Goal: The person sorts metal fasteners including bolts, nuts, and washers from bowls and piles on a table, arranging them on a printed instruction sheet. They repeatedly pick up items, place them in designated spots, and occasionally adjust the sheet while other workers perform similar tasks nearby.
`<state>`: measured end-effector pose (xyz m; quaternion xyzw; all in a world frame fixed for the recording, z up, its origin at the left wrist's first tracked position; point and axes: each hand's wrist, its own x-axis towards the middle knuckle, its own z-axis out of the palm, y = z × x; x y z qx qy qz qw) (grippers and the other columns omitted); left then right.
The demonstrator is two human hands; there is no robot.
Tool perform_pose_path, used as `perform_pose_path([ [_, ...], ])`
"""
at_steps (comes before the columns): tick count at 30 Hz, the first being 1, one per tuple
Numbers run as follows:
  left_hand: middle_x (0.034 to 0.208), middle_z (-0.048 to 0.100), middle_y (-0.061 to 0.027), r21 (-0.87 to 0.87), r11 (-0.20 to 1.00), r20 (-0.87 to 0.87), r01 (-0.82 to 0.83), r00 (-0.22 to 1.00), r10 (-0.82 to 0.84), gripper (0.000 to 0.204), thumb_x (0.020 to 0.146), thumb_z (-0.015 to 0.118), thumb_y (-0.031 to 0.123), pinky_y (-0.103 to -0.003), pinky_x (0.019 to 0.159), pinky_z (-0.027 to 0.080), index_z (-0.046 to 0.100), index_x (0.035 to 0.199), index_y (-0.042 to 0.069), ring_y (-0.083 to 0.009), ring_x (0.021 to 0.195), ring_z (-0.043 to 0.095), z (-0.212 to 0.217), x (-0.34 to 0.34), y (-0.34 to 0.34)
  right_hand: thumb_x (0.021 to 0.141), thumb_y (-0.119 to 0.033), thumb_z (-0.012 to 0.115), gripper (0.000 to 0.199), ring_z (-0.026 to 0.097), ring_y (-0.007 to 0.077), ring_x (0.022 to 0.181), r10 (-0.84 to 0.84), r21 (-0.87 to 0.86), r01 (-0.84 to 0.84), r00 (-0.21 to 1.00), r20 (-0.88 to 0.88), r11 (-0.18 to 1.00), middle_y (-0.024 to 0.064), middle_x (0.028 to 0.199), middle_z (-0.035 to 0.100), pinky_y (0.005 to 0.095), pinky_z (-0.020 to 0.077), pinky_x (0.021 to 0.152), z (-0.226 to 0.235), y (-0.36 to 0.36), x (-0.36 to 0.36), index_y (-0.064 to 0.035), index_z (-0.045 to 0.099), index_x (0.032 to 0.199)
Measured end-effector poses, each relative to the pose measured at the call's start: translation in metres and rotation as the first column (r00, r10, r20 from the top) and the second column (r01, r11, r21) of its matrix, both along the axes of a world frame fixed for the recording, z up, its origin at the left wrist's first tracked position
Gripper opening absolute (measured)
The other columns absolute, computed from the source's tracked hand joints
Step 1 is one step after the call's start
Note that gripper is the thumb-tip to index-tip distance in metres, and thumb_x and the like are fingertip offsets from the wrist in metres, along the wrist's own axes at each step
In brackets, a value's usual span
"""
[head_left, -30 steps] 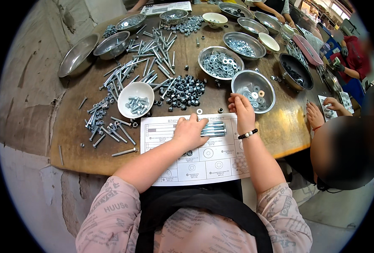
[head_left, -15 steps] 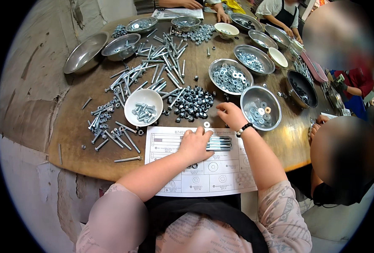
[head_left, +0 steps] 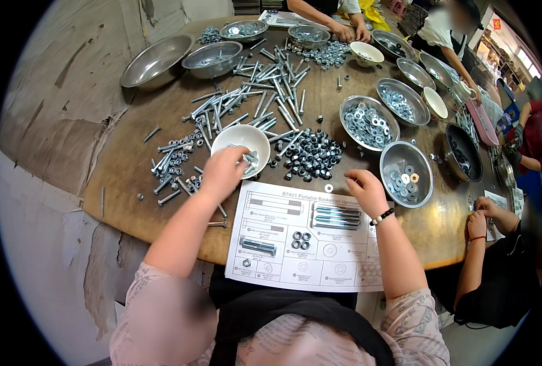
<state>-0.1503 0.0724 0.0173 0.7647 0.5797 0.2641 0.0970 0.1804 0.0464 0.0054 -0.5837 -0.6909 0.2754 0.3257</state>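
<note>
My left hand point(head_left: 223, 172) reaches over the near rim of a white bowl point(head_left: 256, 135), its fingers bent and closed on the short bolts point(head_left: 250, 160) inside. How many it grips is hidden. At the upper right of a printed sheet point(head_left: 265, 195), my right hand point(head_left: 367, 190) is held with loosely curved fingers apart and nothing in them. A single washer point(head_left: 328, 188) lies left of its fingertips. Long bolts point(head_left: 336, 216) are laid in a row on the sheet. Below them are several nuts point(head_left: 301, 240), thicker bolts point(head_left: 257, 246) and one nut point(head_left: 246, 263).
Loose long bolts point(head_left: 271, 91) and black cap nuts point(head_left: 312, 154) are heaped beyond the sheet. Metal bowls of washers point(head_left: 368, 125) stand at the right, with another bowl point(head_left: 406, 175) close to my right wrist. Other people's hands point(head_left: 351, 30) work at the far edge and right.
My left hand has left the bolts on the sheet and moved up and left into the white bowl. My right hand stays near the sheet's top edge. The view has shifted.
</note>
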Motion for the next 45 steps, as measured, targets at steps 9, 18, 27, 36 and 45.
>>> perform_pose_path([
  [9,0.089,0.062,-0.0086,-0.308,0.945,-0.263,0.111,0.944,-0.197,0.028,0.069,0.064,0.01,-0.037,0.078,0.045,0.062,0.097,0.011,-0.027,0.087,0.057,-0.018,-0.009,0.059,0.079,-0.01,0.059,0.017,0.057,0.018,0.074,0.014,-0.028,-0.016,0.997,-0.073,0.999,0.009,0.085,0.058,0.0269,0.0456,0.066,0.005,-0.015,-0.009,-0.0032,0.062,0.095],
  [18,0.096,0.06,-0.01,-0.443,0.867,-0.065,0.228,0.956,-0.284,0.033,0.067,0.067,0.009,-0.036,0.079,0.044,0.059,0.1,0.01,-0.0265,0.091,0.057,-0.014,-0.009,0.067,0.08,-0.012,0.06,0.018,0.058,0.0186,0.075,0.036,-0.061,-0.041,0.996,-0.085,0.997,0.0098,0.085,0.058,0.0276,0.046,0.066,0.004,-0.029,-0.007,-0.0024,0.061,0.095],
  [27,0.092,0.061,-0.0086,-0.465,0.84,-0.215,0.279,0.885,-0.413,0.034,0.069,0.066,0.01,-0.036,0.077,0.045,0.058,0.102,0.012,-0.0254,0.087,0.058,-0.004,-0.003,0.07,0.081,-0.015,0.059,0.018,0.057,0.0199,0.075,0.065,-0.078,-0.072,0.995,-0.082,0.994,0.01,0.084,0.059,0.0287,0.0453,0.068,0.007,-0.04,-0.012,-0.0028,0.061,0.094],
  [36,0.08,0.059,-0.0058,-0.297,0.93,-0.022,0.216,0.972,-0.233,0.025,0.071,0.066,0.012,-0.031,0.067,0.044,0.058,0.095,0.008,-0.019,0.073,0.056,0.0,0.002,0.056,0.081,-0.014,0.059,0.018,0.057,0.0178,0.073,0.091,-0.093,-0.108,0.98,-0.175,0.99,0.0092,0.084,0.06,0.0274,0.0457,0.067,0.004,-0.052,-0.033,-0.0028,0.062,0.094],
  [45,0.084,0.054,-0.0003,-0.307,0.788,0.718,0.534,0.673,-0.177,0.018,0.081,0.057,0.005,-0.022,0.066,0.044,0.052,0.098,0.004,-0.0074,0.074,0.053,0.021,0.119,-0.038,0.083,-0.003,0.055,0.03,0.058,0.0108,0.076,-0.122,-0.188,-0.074,0.527,-0.841,0.979,0.0076,0.096,0.055,0.0225,0.0498,0.064,-0.001,-0.059,-0.072,0.0016,0.046,0.111],
])
